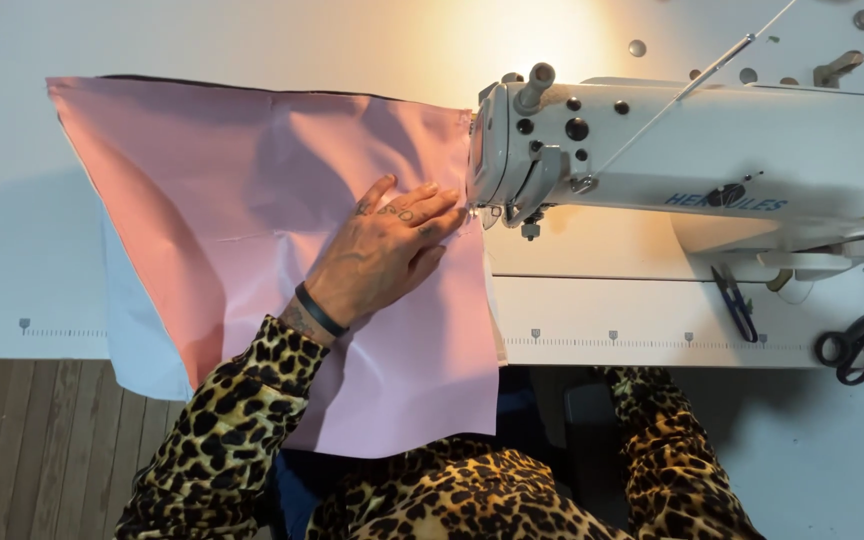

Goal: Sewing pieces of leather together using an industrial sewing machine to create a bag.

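My left hand (pixel 384 250) lies flat, fingers together, on a pink piece of fabric (pixel 242 210) spread over the white sewing table (pixel 22 200). The fingertips press the cloth's right edge close to the needle area of the white sewing machine (pixel 712 170). A light blue layer (pixel 132 330) shows under the pink cloth at its left edge. My right hand is hidden; only its leopard-print sleeve (pixel 667 450) shows below the table's front edge.
Black-handled scissors (pixel 852 345) and small thread snips (pixel 737 300) hang at the table's right front. A ruler scale (pixel 612 340) runs along the front edge. Wooden floor (pixel 32 450) lies at the lower left. Thread runs up from the machine top.
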